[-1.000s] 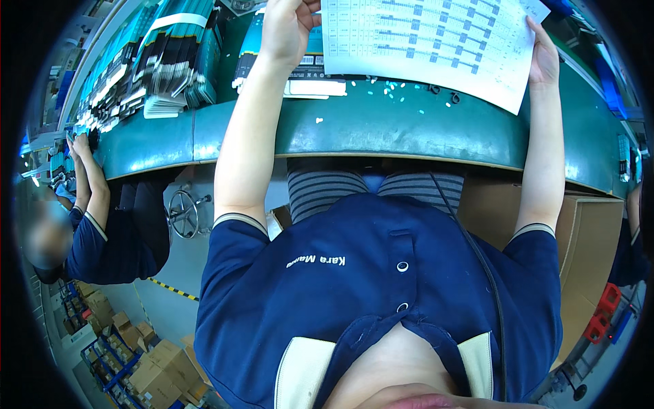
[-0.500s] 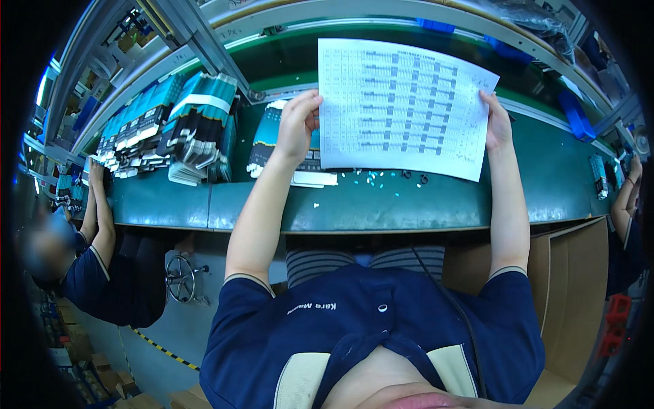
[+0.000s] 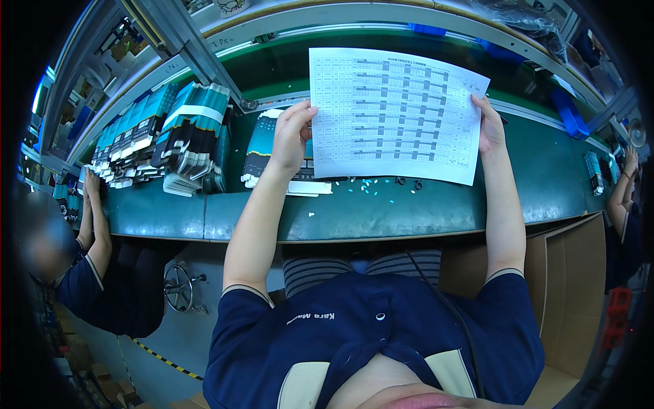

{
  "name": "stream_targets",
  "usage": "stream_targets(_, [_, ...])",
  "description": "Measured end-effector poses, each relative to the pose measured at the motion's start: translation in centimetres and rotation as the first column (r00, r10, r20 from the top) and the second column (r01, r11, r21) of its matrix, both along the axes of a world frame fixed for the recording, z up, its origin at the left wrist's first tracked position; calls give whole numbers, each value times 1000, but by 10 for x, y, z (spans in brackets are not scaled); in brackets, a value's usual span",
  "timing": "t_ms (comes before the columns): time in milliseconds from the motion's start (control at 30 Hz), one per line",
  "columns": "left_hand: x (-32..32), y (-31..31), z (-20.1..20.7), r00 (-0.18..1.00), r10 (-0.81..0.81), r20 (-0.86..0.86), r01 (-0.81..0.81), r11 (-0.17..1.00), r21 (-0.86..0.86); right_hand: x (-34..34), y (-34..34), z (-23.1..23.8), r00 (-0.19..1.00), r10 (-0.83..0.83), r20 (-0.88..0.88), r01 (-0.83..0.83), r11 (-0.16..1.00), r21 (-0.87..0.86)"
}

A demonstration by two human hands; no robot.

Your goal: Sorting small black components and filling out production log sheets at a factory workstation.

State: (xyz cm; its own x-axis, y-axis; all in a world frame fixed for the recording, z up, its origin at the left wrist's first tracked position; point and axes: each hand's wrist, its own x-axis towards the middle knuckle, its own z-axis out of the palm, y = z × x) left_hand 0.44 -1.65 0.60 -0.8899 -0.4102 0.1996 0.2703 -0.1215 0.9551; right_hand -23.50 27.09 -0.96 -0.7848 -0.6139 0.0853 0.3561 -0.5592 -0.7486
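A white printed sheet of paper [image 3: 394, 112] with a table of rows is held up over the green workbench [image 3: 381, 211]. My left hand [image 3: 293, 136] grips its left edge and my right hand [image 3: 489, 126] grips its right edge. Under the sheet lie stacks of teal and black flat packs [image 3: 262, 146]. Small pale bits and dark rings [image 3: 381, 184] are scattered on the bench below the paper.
Rows of teal and black packs [image 3: 184, 136] stand at the left of the bench. A co-worker [image 3: 88, 273] in dark blue sits at my left, another person's arm [image 3: 620, 191] shows at the right. A cardboard box [image 3: 565, 273] is by my right side.
The view has tipped upward, so the sheet and my two hands now sit lower in the picture, and the shelf rail behind the bench shows. Both hands keep hold of the paper.
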Motion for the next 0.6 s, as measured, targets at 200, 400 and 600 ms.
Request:
stream_targets(200, [-5, -2, -8, 999, -4, 35, 3, 1000, 16, -4, 2, -3, 999, 33, -30, -33, 999, -7])
stream_targets(400, [-4, 3, -10, 997, -5, 77, 7, 1000, -25, -10, 3, -6, 1000, -7, -10, 7, 998, 66])
stream_targets(600, [-8, 4, -13, 992, 30, 126, -27, 999, -29, -10, 2, -7, 999, 17, -49, -13, 997, 76])
